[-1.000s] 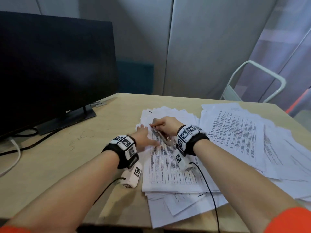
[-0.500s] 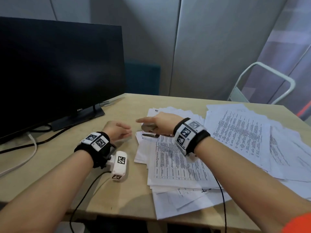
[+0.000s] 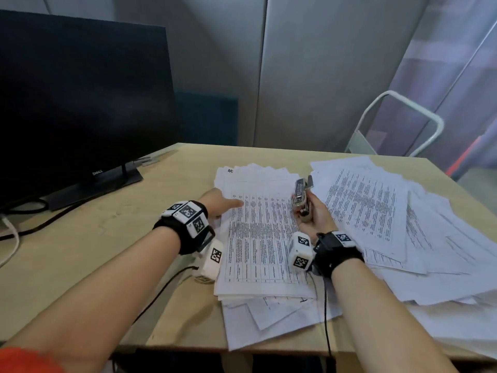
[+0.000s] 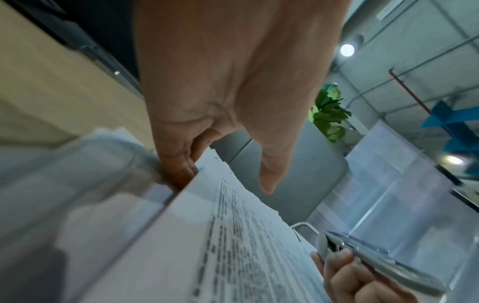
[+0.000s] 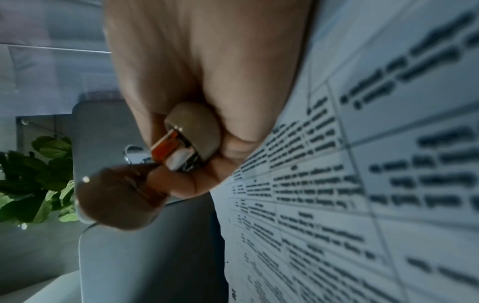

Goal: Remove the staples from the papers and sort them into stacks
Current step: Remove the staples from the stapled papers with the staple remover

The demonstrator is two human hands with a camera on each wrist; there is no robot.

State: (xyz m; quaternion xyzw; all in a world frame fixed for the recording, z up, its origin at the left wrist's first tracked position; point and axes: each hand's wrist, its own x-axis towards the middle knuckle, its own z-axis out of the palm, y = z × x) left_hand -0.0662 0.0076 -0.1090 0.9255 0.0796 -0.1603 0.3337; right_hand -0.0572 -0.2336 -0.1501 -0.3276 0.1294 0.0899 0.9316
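A stack of printed sheets (image 3: 258, 238) lies in the middle of the table, over a few looser sheets. My left hand (image 3: 215, 204) is at the stack's left edge. In the left wrist view its fingers (image 4: 178, 164) are slid under the top sheets (image 4: 233, 235) and the thumb hovers just above them. My right hand (image 3: 317, 214) rests palm up at the stack's right edge. It grips a metal and beige stapler-like tool (image 3: 301, 195), whose nose points away from me. That tool also shows in the two wrist views (image 5: 191, 139) (image 4: 388, 264).
A wide, messy spread of printed papers (image 3: 376, 211) covers the right of the wooden table (image 3: 94, 251). A dark monitor (image 3: 80, 103) on its stand fills the back left, with cables (image 3: 27, 227) beside it. A white metal frame (image 3: 403, 117) stands behind the table.
Both hands left the stack's top left corner. My left hand swung out left and came back to the stack's left edge. My right hand moved right and turned palm up, still holding the tool.
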